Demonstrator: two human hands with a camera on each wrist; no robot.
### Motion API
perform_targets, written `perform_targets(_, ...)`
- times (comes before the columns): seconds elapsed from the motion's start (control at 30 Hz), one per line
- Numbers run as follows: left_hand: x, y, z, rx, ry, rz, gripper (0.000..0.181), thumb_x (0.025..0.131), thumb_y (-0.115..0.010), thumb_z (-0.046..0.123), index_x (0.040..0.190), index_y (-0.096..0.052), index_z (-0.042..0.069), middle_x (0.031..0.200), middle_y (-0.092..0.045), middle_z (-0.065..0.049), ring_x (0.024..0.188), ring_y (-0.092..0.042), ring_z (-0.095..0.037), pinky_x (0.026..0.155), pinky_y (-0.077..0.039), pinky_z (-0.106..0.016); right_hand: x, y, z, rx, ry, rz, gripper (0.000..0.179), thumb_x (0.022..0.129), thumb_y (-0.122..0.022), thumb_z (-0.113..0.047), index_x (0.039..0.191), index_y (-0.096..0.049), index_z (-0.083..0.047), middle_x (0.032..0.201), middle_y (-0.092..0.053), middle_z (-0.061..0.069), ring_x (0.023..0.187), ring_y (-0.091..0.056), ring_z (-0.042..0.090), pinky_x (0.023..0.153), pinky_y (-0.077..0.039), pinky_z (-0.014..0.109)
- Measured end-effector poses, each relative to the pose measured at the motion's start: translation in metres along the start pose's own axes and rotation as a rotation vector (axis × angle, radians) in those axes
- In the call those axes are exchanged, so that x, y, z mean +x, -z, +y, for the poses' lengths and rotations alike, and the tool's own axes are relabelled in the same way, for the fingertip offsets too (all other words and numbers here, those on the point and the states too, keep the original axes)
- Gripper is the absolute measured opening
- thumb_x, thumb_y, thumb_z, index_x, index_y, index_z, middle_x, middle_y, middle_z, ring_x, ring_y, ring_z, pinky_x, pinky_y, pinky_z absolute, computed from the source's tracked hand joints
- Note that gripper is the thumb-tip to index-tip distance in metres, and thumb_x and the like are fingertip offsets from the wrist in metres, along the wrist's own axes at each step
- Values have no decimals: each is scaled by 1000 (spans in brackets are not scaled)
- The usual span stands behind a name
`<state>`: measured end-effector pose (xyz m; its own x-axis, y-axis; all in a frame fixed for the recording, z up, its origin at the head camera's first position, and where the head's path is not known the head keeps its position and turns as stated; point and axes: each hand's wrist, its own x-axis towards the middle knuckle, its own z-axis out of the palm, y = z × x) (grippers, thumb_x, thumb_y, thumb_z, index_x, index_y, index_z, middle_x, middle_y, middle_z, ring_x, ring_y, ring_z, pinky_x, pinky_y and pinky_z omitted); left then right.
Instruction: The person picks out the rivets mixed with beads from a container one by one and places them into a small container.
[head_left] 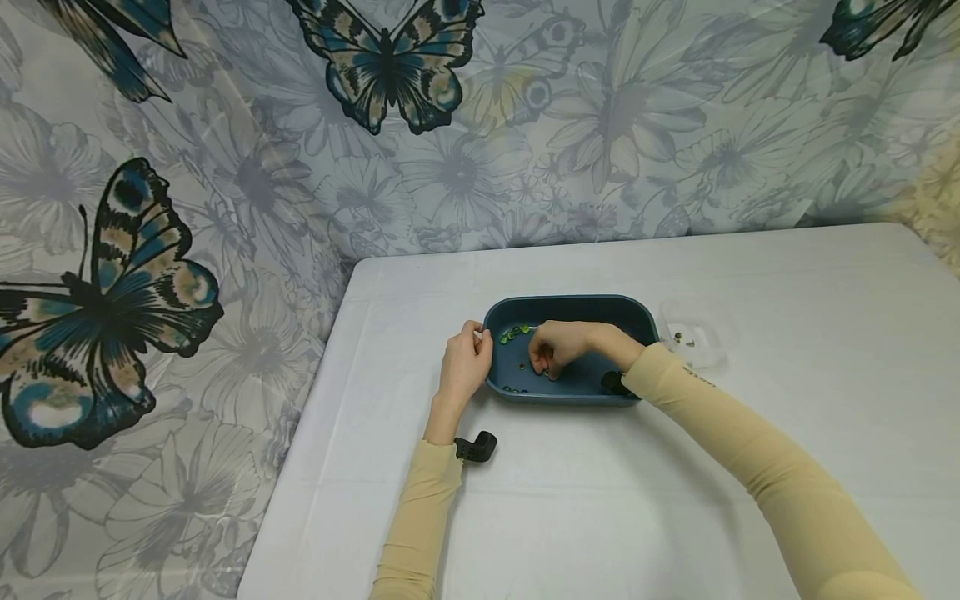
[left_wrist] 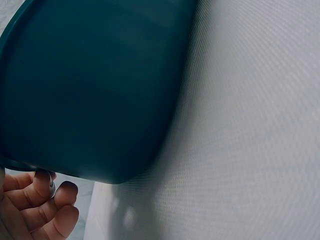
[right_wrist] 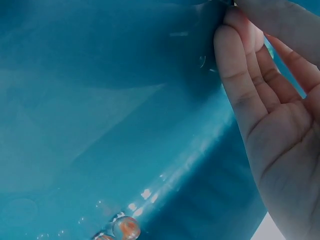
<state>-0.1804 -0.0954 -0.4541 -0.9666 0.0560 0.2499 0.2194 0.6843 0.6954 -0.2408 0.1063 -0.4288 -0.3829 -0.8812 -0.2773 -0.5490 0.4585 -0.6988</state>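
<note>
A dark teal tray (head_left: 573, 400) stands on the table, with glass marbles inside. Green marbles (head_left: 515, 334) gather at its far left, and marbles with orange swirls (right_wrist: 126, 228) lie along an edge in the right wrist view. My left hand (head_left: 467, 358) holds the tray's left rim; its curled fingers (left_wrist: 40, 192) show just beside the rim in the left wrist view. Inside the tray, my right hand (head_left: 562, 346) reaches down to the floor, thumb and fingertips together. They pinch something small, seemingly a marble, mostly hidden by the fingers (right_wrist: 232, 65).
A clear plastic container (head_left: 701, 354) with a few small pieces in it stands right of the tray, close to the right forearm. White cloth (head_left: 555, 500) covers the table. Behind the table hangs a butterfly-patterned fabric (head_left: 465, 175).
</note>
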Motion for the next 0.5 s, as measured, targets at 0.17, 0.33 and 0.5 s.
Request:
perform_targets(0.17, 0, 0, 0, -4, -8, 7, 20, 95, -48, 16, 101, -58, -1, 54, -44, 1, 43, -41, -11, 44, -34, -23, 0, -1, 0, -1, 2, -1, 13, 72, -72, 7, 80, -66, -2, 73, -60, 3, 63, -53, 8, 60, -47, 24)
perform_targets(0.33, 0, 0, 0, -6, -7, 7, 21, 95, -48, 16, 101, -58, -1, 54, -44, 1, 43, -41, -11, 44, -34, -23, -1, -1, 0, -5, -8, -3, 13, 73, -71, 6, 78, -66, -3, 72, -59, 1, 62, -53, 9, 59, -47, 24)
perform_targets(0.5, -1, 0, 0, -15, -16, 6, 20, 95, -48, 15, 101, -58, -1, 54, -44, 1, 43, -40, -11, 44, -34, -24, -1, -1, 1, -17, 0, -7, 11, 74, -71, 5, 76, -65, -4, 70, -58, -1, 61, -52, 8, 58, -47, 25)
